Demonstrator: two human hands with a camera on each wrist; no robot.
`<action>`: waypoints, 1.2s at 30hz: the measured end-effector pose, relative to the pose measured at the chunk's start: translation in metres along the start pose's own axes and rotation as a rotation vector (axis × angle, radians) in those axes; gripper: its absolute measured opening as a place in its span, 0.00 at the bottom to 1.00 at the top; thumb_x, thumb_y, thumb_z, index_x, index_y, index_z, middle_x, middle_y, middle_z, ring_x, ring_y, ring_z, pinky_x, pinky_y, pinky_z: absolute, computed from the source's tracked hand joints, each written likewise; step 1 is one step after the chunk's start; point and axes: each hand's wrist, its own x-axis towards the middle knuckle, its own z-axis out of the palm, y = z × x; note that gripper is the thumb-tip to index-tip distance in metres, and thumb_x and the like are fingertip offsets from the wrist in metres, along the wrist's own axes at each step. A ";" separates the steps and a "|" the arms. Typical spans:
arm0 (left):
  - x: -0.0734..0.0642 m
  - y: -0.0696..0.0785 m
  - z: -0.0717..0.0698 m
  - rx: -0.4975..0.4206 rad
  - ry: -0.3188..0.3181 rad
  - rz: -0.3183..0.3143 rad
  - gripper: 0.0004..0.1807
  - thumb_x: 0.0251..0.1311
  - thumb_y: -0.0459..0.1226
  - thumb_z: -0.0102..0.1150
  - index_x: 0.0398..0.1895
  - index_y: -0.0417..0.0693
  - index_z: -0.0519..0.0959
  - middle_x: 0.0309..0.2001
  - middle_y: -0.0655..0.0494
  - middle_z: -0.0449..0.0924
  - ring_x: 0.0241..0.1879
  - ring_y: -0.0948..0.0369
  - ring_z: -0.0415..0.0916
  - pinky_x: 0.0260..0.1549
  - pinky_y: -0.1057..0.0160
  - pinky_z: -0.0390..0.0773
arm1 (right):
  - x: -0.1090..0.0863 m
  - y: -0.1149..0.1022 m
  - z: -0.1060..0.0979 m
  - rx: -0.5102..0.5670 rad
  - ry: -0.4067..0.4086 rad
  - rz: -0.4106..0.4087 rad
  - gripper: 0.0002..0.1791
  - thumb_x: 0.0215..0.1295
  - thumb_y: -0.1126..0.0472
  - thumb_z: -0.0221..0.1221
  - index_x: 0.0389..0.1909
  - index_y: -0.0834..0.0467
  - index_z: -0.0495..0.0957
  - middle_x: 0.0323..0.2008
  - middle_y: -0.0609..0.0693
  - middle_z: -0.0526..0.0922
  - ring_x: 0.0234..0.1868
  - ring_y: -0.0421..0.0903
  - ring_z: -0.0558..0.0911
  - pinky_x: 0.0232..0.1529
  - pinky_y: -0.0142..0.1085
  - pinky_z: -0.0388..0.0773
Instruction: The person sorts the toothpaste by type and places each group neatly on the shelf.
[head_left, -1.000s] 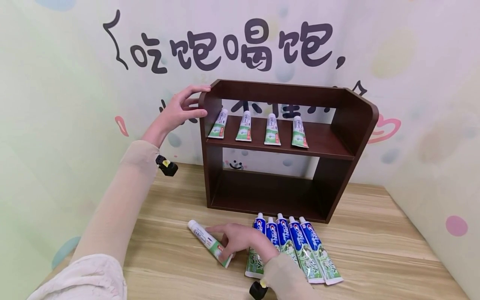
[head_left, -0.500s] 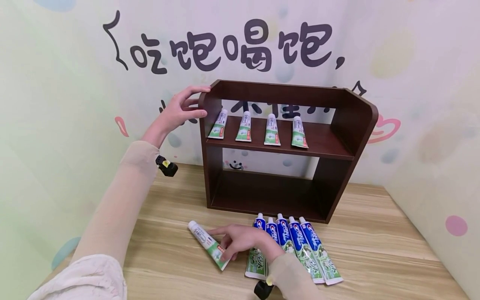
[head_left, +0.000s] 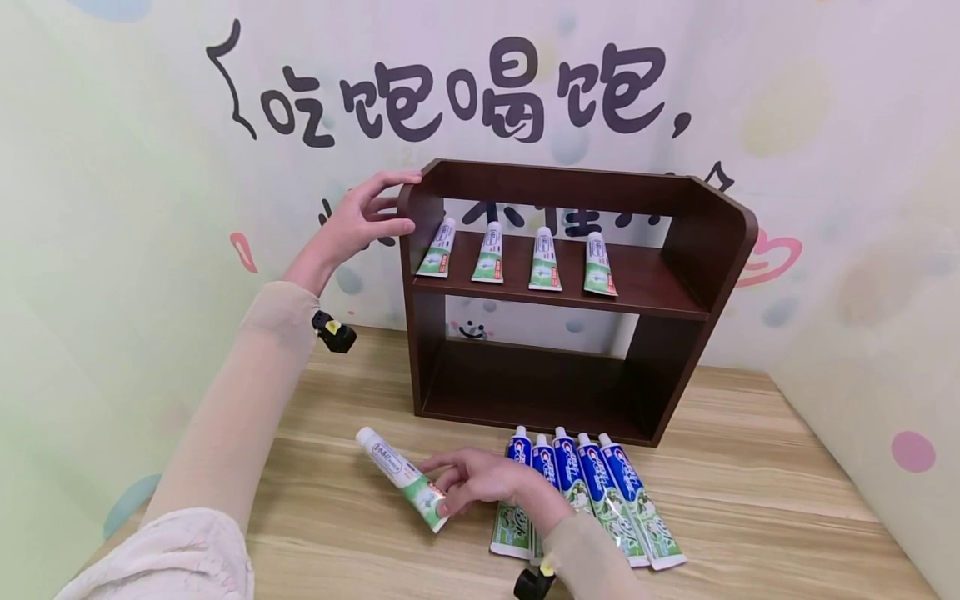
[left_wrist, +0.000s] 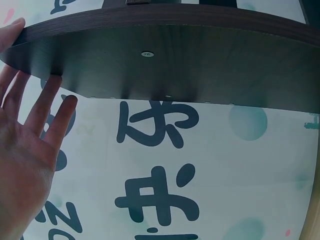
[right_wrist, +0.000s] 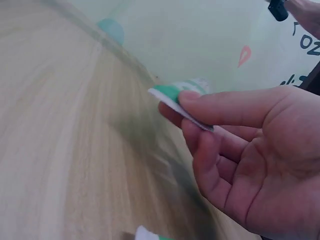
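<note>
lifting white-green tube [head_left: 392, 464] off table [head_left: 322, 525], in front of shelf unit [head_left: 660, 283].
pinching tail [head_left: 432, 517] with right hand [head_left: 486, 481], swinging cap [head_left: 364, 436] farther left than half a second ago; touching shelf unit with spread left hand [head_left: 352, 223]; seemingly past pick-up, below four shelved tubes [head_left: 544, 262].

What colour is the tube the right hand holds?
The tube is white near the cap, mostly green towards the tail; best in head view.
</note>
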 end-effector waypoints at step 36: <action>0.001 0.000 -0.001 -0.009 -0.009 -0.006 0.31 0.60 0.30 0.64 0.67 0.48 0.69 0.74 0.58 0.63 0.68 0.42 0.68 0.46 0.70 0.82 | -0.085 -0.068 -0.042 -0.018 0.449 -0.282 0.37 0.62 0.67 0.64 0.72 0.58 0.62 0.51 0.56 0.82 0.44 0.42 0.81 0.46 0.30 0.82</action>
